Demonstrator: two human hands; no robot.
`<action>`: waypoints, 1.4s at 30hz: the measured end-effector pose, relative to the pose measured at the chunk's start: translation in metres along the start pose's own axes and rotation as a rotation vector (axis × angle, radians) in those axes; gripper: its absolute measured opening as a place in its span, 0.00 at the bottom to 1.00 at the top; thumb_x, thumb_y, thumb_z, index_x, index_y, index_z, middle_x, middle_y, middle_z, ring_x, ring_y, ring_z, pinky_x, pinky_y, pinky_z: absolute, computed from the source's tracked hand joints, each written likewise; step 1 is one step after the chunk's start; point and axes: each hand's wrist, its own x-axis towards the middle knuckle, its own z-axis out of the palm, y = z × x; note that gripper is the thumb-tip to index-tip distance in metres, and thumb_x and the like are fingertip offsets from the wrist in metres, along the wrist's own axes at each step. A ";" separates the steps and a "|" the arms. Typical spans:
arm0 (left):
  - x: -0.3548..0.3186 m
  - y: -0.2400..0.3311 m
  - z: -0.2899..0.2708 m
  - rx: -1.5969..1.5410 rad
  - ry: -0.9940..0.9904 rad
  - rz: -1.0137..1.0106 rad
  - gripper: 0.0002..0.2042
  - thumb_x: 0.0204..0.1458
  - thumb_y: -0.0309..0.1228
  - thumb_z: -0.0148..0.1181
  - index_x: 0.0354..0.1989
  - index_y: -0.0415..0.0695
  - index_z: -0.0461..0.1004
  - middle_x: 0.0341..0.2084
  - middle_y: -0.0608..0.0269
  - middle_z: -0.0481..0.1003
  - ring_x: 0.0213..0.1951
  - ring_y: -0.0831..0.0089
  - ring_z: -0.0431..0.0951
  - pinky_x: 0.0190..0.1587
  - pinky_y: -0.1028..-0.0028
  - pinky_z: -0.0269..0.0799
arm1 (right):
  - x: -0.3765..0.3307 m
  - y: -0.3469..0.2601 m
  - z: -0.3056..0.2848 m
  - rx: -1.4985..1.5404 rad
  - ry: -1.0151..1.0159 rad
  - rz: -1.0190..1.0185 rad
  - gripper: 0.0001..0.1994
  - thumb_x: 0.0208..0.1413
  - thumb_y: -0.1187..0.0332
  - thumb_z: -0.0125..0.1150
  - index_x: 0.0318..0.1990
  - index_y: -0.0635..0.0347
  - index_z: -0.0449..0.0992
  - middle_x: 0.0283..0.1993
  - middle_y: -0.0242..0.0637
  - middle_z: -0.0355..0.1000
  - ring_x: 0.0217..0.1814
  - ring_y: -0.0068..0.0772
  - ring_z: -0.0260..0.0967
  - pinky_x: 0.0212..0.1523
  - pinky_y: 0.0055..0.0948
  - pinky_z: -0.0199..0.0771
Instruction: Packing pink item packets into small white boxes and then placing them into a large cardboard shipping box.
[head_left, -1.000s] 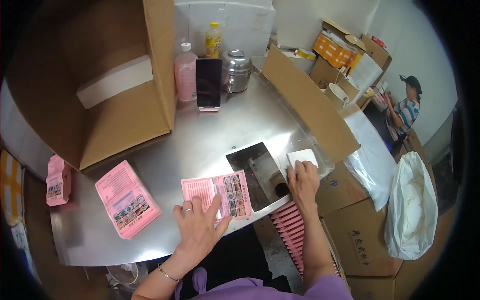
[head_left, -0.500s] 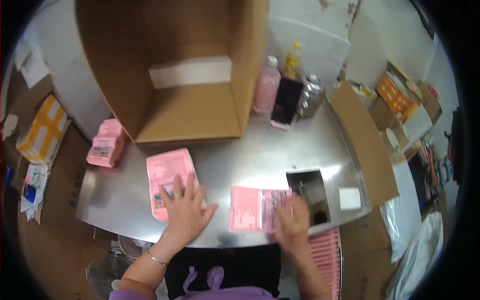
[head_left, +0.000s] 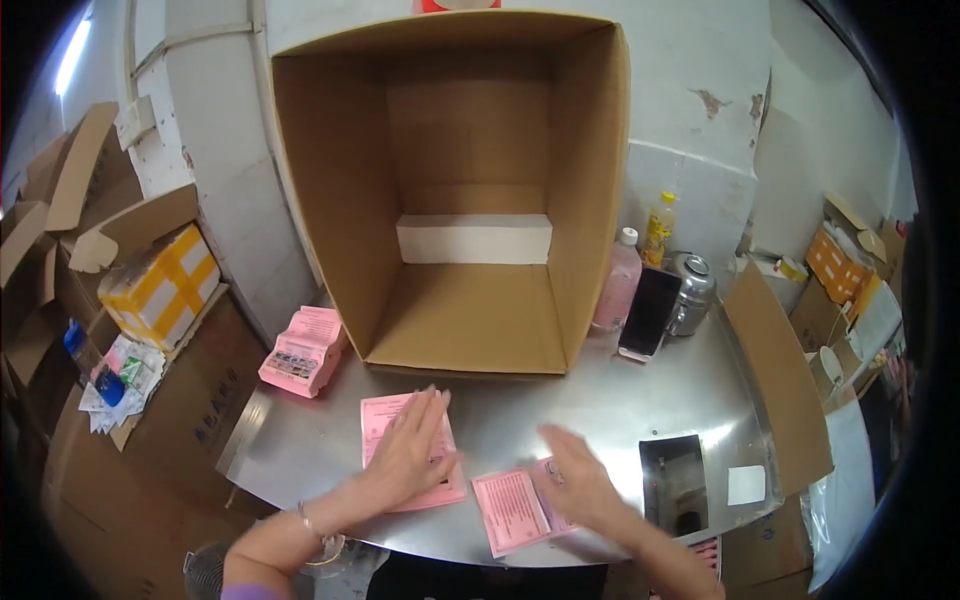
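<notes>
Dark characters (head_left: 212, 405) on 1 brown carton (head_left: 140, 480) and fine print (head_left: 513, 500), too small for reading, on pink packets (head_left: 510, 515)

- Left sleeve (head_left: 256, 592): purple cloth, plain; only a small portion enters at the lower rim.
- Left forearm (head_left: 264, 550): uncovered between sleeve and wrist.
- Bracelet (head_left: 305, 515): a thin, silvery metal band — narrow and rounded — encircling the left wrist.
- Left hand (head_left: 410, 450): ungloved.
- Right forearm (head_left: 665, 558): uncovered along its visible length; wrist unadorned.
- Right hand (head_left: 580, 485): ungloved; outline slightly blurred.
- Clothing (head_left: 480, 582): black fabric over the lap — finer details too dark to distinguish.
</notes>
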 end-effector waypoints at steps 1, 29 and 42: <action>0.017 -0.014 -0.002 0.011 -0.004 -0.010 0.42 0.48 0.36 0.69 0.68 0.34 0.54 0.64 0.33 0.58 0.63 0.37 0.62 0.63 0.51 0.63 | 0.029 0.002 -0.002 0.038 -0.013 0.081 0.26 0.57 0.61 0.64 0.59 0.70 0.69 0.60 0.60 0.68 0.63 0.58 0.67 0.60 0.44 0.69; 0.317 -0.294 0.103 -0.173 0.474 -0.791 0.53 0.45 0.34 0.69 0.72 0.34 0.34 0.71 0.36 0.42 0.72 0.37 0.41 0.73 0.49 0.41 | 0.393 0.195 0.102 -0.043 0.566 0.654 0.43 0.44 0.57 0.76 0.63 0.74 0.60 0.61 0.61 0.58 0.65 0.60 0.55 0.61 0.49 0.66; 0.311 -0.336 0.106 -0.011 0.556 -0.433 0.39 0.42 0.35 0.69 0.63 0.35 0.58 0.58 0.37 0.62 0.58 0.42 0.66 0.60 0.53 0.66 | 0.403 0.210 0.092 -0.225 0.360 0.541 0.52 0.40 0.58 0.71 0.71 0.63 0.47 0.54 0.64 0.65 0.54 0.67 0.67 0.54 0.51 0.71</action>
